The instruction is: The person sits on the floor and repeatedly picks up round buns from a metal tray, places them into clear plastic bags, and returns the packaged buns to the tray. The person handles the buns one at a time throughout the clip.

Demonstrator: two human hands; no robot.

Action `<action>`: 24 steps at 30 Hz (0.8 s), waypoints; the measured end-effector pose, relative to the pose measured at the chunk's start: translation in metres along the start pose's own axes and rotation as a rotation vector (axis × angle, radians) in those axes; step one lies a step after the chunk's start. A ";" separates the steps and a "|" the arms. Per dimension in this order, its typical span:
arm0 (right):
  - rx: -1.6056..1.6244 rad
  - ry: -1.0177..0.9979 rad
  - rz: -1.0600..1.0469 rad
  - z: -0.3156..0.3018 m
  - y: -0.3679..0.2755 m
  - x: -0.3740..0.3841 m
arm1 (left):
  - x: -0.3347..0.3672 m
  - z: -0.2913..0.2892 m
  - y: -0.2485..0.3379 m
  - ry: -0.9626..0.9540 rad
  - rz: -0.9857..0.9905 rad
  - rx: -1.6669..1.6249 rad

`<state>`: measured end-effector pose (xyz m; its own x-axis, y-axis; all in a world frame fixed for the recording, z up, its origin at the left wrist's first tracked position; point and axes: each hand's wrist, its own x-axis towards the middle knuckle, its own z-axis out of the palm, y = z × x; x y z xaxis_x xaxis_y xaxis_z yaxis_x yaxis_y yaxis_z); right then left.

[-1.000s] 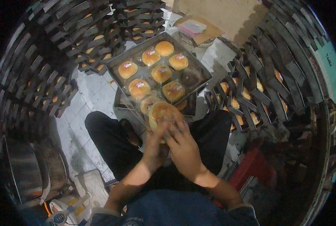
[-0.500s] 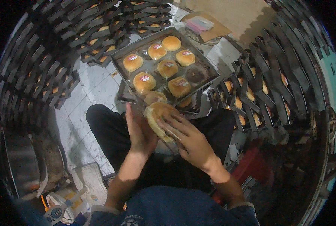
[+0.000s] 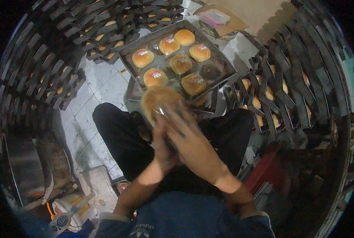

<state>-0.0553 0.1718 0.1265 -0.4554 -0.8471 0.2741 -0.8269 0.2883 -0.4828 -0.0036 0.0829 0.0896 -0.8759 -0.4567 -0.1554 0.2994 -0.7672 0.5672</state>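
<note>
A round golden bun (image 3: 157, 102) in clear plastic is between my two hands, over my lap at the near edge of a tray. My left hand (image 3: 161, 144) grips the lower end of its wrapper, its fingers partly hidden. My right hand (image 3: 195, 152) lies over the bun's right side and the wrapper, fingers blurred by motion. Just beyond, the square metal tray (image 3: 220, 57) bears several golden buns, most in clear wrap with red and white labels, such as a wrapped bun (image 3: 193, 83) near its front corner.
Another tray beneath shows a bun (image 3: 200, 100). Stacked dark racks of buns (image 3: 272, 95) stand right, with more stacked racks (image 3: 101, 39) far left. A brown board with pinkish plastic sheets (image 3: 214, 18) lies behind. Metal pots (image 3: 22, 170) and a white tub (image 3: 68, 212) stand at left; a red stool-like object (image 3: 262, 170) at right.
The bun has moved up and left, toward the tray. My left hand has come right, closer to my right hand, and both are now near the wrapper's lower end.
</note>
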 end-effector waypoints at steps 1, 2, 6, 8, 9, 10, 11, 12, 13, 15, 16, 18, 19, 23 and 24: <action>0.052 -0.018 0.006 0.000 -0.002 0.000 | 0.004 -0.006 0.004 0.036 -0.036 0.022; 0.092 -0.017 0.000 0.001 -0.005 -0.001 | 0.009 -0.012 0.008 0.024 -0.028 0.020; 0.024 0.162 0.009 0.019 -0.024 -0.016 | 0.028 -0.023 0.019 0.010 0.057 -0.084; 0.301 0.021 0.092 0.027 -0.027 -0.024 | 0.035 -0.024 0.024 0.011 0.094 -0.134; 0.433 -0.058 0.121 0.029 -0.026 -0.028 | 0.037 -0.025 0.026 0.006 0.115 -0.121; 0.517 -0.020 0.170 0.030 -0.025 -0.031 | 0.038 -0.025 0.029 0.000 0.135 -0.107; 0.601 0.018 0.218 0.030 -0.022 -0.032 | 0.039 -0.026 0.031 -0.017 0.111 -0.166; 0.704 0.075 0.283 0.030 -0.020 -0.033 | 0.039 -0.028 0.033 -0.033 0.090 -0.227; 0.568 0.029 0.253 0.029 -0.018 -0.033 | 0.038 -0.030 0.034 -0.059 0.091 -0.281; 0.332 -0.003 0.220 0.029 -0.017 -0.031 | 0.036 -0.034 0.035 -0.088 0.051 -0.294; 0.296 -0.019 0.176 0.030 -0.017 -0.029 | 0.034 -0.036 0.035 -0.107 0.032 -0.276; 0.222 -0.048 0.096 0.032 -0.018 -0.027 | 0.033 -0.038 0.034 -0.089 0.045 -0.212; 0.209 0.013 0.076 0.035 -0.019 -0.026 | 0.032 -0.038 0.034 -0.101 0.055 -0.205; 0.165 0.079 0.010 0.042 -0.017 -0.026 | 0.032 -0.036 0.034 -0.120 0.070 -0.236; 0.150 0.103 -0.010 0.044 -0.017 -0.025 | 0.031 -0.037 0.034 -0.134 0.072 -0.214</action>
<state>-0.0153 0.1682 0.0915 -0.4850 -0.7972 0.3594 -0.7764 0.2034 -0.5965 -0.0067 0.0259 0.0746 -0.8873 -0.4613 -0.0044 0.4239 -0.8190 0.3867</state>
